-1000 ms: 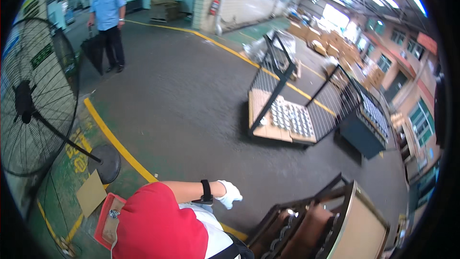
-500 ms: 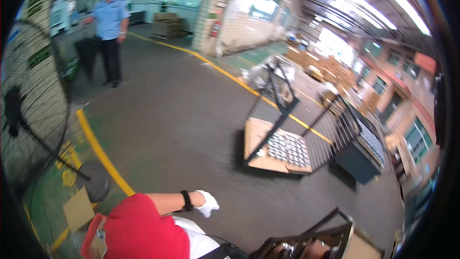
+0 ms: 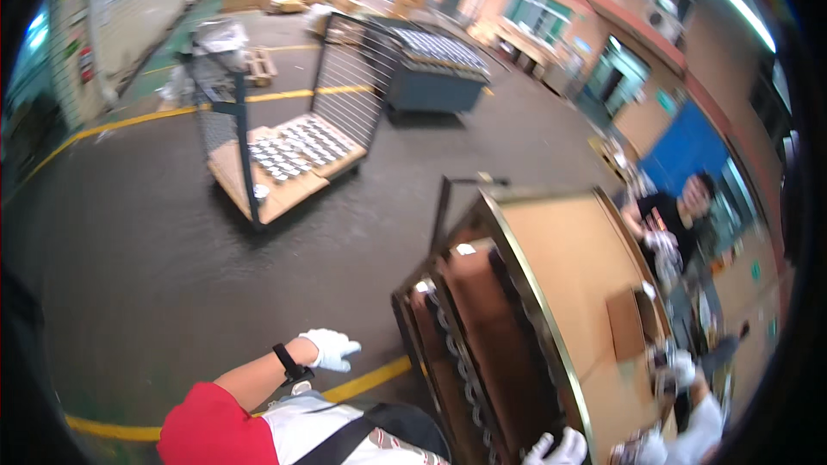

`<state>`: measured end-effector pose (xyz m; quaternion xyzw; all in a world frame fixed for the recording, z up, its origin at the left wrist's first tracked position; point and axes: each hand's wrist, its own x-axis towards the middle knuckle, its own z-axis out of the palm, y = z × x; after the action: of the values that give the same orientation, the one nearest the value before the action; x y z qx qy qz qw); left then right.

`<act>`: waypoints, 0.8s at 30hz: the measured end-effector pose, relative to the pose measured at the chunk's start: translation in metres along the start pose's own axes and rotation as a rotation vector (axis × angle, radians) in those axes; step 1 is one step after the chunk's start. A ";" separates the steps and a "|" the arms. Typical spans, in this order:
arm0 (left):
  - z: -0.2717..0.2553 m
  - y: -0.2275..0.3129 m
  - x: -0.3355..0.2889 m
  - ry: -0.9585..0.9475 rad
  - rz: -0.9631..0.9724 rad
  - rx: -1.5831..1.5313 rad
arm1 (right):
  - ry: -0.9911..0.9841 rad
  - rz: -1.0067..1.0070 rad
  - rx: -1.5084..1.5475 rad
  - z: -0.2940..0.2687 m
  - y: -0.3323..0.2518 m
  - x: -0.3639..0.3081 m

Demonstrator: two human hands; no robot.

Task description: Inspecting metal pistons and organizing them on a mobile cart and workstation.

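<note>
My left hand (image 3: 332,350) wears a white glove and hangs over the floor with its fingers stretched out, holding nothing. A black watch (image 3: 293,364) is on that wrist. My right hand (image 3: 560,448), also gloved, shows at the lower edge beside a tiered metal-framed cart (image 3: 538,293), fingers apart; whether it touches the cart I cannot tell. The cart's top is covered with brown cardboard and carries a small open carton (image 3: 626,325). Rows of round, shiny parts (image 3: 461,362) line its lower shelves.
A mesh-sided trolley (image 3: 241,142) holds silver round parts on cardboard. Behind it stands a dark grey bin (image 3: 435,86) topped with similar parts. Right of the cart are a co-worker in black (image 3: 672,220) and another's gloved hand (image 3: 682,368). A yellow line (image 3: 370,379) crosses the floor.
My view has swung right, bringing the tiered cart and the people beside it into sight. The fan and the person in a blue shirt have left view. My right hand now shows.
</note>
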<state>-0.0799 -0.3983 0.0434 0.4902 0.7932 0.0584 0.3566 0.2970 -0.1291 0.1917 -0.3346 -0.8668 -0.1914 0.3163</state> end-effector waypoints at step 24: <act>0.049 0.428 0.270 -0.453 1.329 0.019 | -0.085 2.373 1.632 -0.098 -0.215 -0.309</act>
<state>0.1944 0.0297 0.0588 0.8744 0.2320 0.1535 0.3975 0.3647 -0.4751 0.0280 -0.5792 0.0440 0.7302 0.3598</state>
